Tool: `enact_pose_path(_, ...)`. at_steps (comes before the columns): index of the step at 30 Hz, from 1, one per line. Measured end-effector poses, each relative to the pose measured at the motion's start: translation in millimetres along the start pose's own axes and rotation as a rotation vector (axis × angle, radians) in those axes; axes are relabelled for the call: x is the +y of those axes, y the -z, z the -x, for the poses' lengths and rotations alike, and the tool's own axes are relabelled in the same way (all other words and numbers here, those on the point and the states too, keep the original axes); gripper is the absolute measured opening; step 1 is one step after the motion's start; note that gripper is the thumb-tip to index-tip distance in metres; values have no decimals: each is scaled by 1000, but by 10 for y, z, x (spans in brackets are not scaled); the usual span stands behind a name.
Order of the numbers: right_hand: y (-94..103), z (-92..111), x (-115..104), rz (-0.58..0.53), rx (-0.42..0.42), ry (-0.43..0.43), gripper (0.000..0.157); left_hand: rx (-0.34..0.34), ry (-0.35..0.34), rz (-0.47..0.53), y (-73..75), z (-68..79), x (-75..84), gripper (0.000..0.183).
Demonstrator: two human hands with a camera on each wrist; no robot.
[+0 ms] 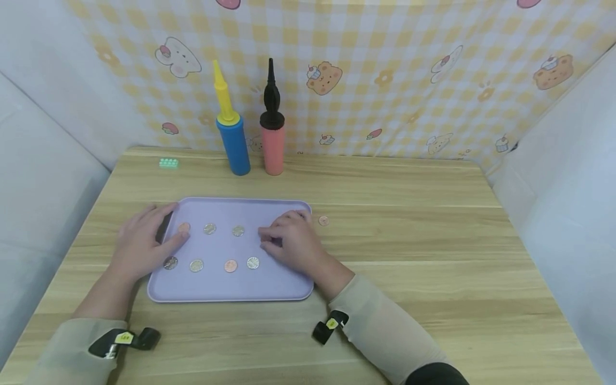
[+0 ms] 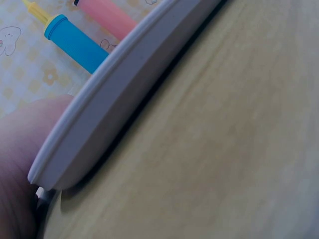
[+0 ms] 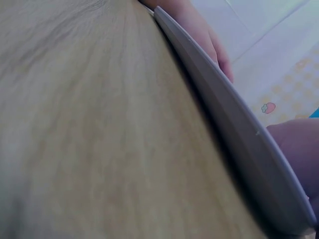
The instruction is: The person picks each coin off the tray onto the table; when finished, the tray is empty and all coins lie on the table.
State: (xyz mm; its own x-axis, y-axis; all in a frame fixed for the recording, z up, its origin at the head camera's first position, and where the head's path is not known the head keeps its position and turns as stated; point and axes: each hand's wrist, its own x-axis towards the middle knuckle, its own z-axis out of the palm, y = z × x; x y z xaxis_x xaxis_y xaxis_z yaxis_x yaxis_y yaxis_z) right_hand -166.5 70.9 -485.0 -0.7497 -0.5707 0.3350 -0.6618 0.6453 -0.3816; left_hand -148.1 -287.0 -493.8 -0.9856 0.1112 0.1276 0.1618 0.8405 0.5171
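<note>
A lavender tray [image 1: 212, 286] lies on the table, with two rows of copper and silver coins in it. My left hand [image 1: 144, 240] rests at the tray's left rim, fingers outstretched. Its thumb reaches over the rim between a copper coin [image 1: 184, 228] and a dark silver coin [image 1: 170, 262]. Over the tray's right part, my right hand [image 1: 295, 240] has bent fingers, thumb and forefinger close together beside a silver coin [image 1: 238, 231]. I cannot tell whether a coin is between those fingertips. In both wrist views the tray's side wall [image 2: 114, 94] hides the coins.
One copper coin [image 1: 323, 220] lies on the table just right of the tray. Behind the tray stand a blue hand pump [image 1: 234, 147] with a yellow nozzle and a pink one [image 1: 273, 149] with a black nozzle. A mint-green toy brick [image 1: 169, 163] sits at the back left.
</note>
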Motion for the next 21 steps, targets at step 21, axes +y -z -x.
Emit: enact_pose_path(21,-15,-5,27,-181,62,10,35,-6,6,4,-10,-7,-28,75)
